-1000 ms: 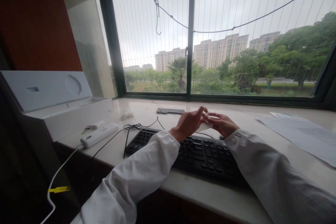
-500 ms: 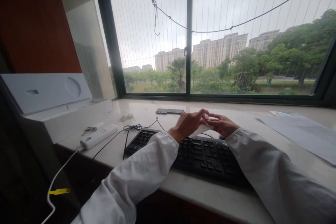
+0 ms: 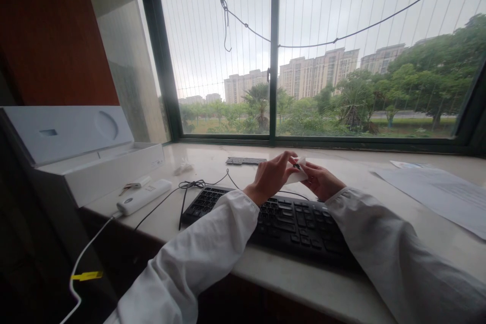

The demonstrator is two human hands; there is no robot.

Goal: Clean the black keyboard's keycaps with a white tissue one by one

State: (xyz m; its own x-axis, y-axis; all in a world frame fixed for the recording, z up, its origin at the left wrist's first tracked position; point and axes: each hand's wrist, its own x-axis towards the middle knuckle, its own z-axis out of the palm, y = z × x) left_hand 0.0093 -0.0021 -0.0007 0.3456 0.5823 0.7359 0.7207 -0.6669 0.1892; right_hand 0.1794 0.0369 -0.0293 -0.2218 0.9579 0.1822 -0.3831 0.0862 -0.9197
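Above the black keyboard [image 3: 299, 225], my two hands are close together. My left hand [image 3: 269, 176] is closed, its fingertips pinching a small black piece [image 3: 296, 166] that looks like a keycap. A white tissue [image 3: 296, 177] spans the gap between the hands, beneath and beside that piece. My right hand [image 3: 322, 181] has its fingers closed on the tissue's right side. The exact grip of the fingertips is partly hidden. Below my wrists lies the keyboard, partly covered by my sleeves.
A thin grey key-covered strip [image 3: 246, 161] lies near the window. At left are an open white box [image 3: 110, 167], a white power bank-like device [image 3: 144, 196], keys [image 3: 134, 185] and a bundled black cable [image 3: 193, 184]. Crumpled white tissue [image 3: 184, 167] sits behind them; papers [image 3: 436, 192] lie right.
The fingers have shifted, and the small black piece now shows between them. The tissue has been turned up on its right side. Both forearms stay nearly in place.
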